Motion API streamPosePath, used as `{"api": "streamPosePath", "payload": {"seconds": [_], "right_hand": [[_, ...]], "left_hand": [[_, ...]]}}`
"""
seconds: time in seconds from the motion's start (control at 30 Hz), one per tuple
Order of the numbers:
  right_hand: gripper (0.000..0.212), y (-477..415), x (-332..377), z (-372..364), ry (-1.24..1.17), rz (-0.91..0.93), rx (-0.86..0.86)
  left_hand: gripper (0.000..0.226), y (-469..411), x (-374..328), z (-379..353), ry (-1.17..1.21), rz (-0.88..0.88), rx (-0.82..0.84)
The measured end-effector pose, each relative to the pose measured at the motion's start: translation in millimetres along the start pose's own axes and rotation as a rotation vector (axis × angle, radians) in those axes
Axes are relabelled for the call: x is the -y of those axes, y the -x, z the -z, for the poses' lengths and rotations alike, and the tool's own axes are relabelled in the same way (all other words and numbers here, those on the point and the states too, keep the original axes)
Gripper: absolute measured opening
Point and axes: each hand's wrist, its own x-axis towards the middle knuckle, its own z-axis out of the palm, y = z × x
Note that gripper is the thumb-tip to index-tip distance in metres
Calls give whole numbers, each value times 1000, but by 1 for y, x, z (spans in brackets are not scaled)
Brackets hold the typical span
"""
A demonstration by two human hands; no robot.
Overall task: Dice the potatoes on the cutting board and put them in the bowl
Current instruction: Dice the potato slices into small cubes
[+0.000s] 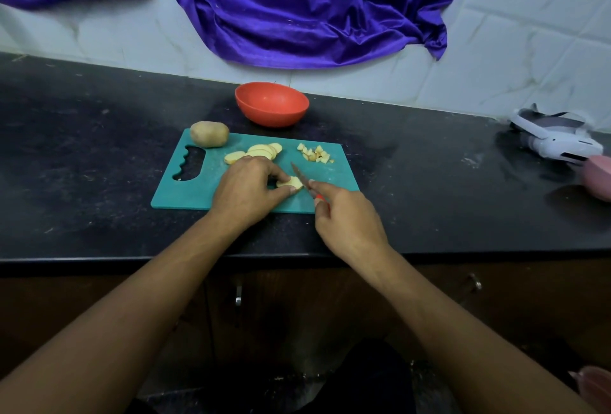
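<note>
Potatoes (209, 134) sit on the tabletop (99, 182), all of them on the board (330, 175), which lies a little back from the front edge; nothing visible anchors the board, so a hard downward push could, I judge, skate it over the smooth dark surface and throw the cut off line; the bowl (271, 112) stands just behind the board, apart from it, and shows nothing inside from this angle, so every piece has that gap to cross and loose bits could drop on the way; the left hand (244, 192) pinches a slice (292, 182) near the board's front, its fingers (279, 177) curled over the top and the thumb at the near side, very close to the blade, which is the main hazard if the tips are not tucked back; the right hand (347, 225) is wrapped round the knife (301, 178), forefinger stretched along its back, a hold that may slip forward under pressure; the uncut one rests at the far left corner, right at the rim, and being round could roll off if the board is jolted; a fan of slices (261, 151) waits mid-board; a heap of dice (314, 154) lies far right, easily scattered by a careless sweep; the held slice is thin and may slide.
</note>
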Motion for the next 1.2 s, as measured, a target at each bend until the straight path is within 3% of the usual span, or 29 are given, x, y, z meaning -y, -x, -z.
{"api": "streamPosePath", "payload": {"seconds": [0.73, 0.97, 1.2], "right_hand": [[56, 4, 13, -1, 367, 108, 77], [40, -10, -13, 0, -124, -53, 72], [41, -8, -1, 6, -38, 5, 74]], "left_hand": [[23, -1, 0, 1, 27, 0, 3], [25, -1, 1, 0, 26, 10, 7], [25, -1, 2, 0, 20, 1, 6]]}}
